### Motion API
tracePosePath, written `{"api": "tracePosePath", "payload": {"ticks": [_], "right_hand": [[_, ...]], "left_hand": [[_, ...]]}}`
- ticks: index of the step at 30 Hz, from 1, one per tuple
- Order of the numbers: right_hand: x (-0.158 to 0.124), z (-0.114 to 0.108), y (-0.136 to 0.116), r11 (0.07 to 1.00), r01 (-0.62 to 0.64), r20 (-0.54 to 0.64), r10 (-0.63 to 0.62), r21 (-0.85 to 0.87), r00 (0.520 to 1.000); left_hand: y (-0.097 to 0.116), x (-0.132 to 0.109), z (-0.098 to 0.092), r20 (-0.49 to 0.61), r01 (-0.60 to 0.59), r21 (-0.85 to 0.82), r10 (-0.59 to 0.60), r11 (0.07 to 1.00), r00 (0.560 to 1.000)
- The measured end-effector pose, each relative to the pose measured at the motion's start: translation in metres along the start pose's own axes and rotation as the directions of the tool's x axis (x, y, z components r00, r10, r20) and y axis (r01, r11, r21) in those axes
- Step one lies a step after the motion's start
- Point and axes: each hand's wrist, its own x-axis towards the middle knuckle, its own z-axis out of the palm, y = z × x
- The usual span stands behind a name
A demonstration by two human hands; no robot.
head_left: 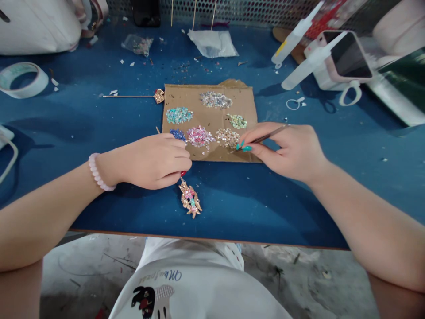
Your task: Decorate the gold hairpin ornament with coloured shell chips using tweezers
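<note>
My left hand [151,160] is closed, pinching the stem of a gold ornament [190,199] set with pink and teal stones, which lies on the blue table near its front edge. My right hand [288,149] is closed on a thin pick tool [265,136], its tip resting at the pale stone pile [227,138] on a brown cardboard sheet [245,99]. The cardboard carries several small piles of rhinestones: silver [215,100], teal [179,115], green [237,121], pink [199,135] and blue [177,133].
A second gold hairpin [139,95] lies left of the cardboard. A tape roll [21,79] sits far left, plastic bags [212,43] at the back, glue bottles [299,33] and a phone [348,55] at the right. Table front edge [212,241] is near my lap.
</note>
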Motion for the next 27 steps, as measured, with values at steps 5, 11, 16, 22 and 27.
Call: {"api": "tracePosePath", "payload": {"ticks": [5, 11, 16, 22, 27], "right_hand": [[0.0, 0.0011, -0.0014, 1.0, 0.006, -0.005, -0.006, 0.012, 1.0], [0.0, 0.0016, -0.0026, 1.0, 0.007, -0.002, -0.007, 0.027, 1.0], [-0.0002, 0.0012, -0.0027, 0.999, 0.002, -0.008, -0.002, 0.039, 1.0], [0.001, 0.0017, -0.0008, 0.997, -0.004, -0.018, 0.005, 0.08, 1.0], [0.0023, 0.0031, 0.0047, 0.991, 0.002, -0.011, -0.001, 0.137, 1.0]], "left_hand": [[0.0002, 0.0001, 0.0001, 0.0, -0.002, 0.001, 0.002, 1.0, 1.0], [0.0007, 0.0002, 0.001, -0.003, 0.0, 0.0, 0.0, 1.0, 1.0], [0.001, 0.0001, 0.0001, -0.005, -0.003, 0.0, 0.003, 1.0, 1.0], [0.0003, -0.0001, 0.0007, -0.001, 0.0, 0.002, 0.0, 1.0, 1.0], [0.0024, 0.0001, -0.0022, 0.017, 0.003, 0.003, -0.003, 1.0, 1.0]]}}
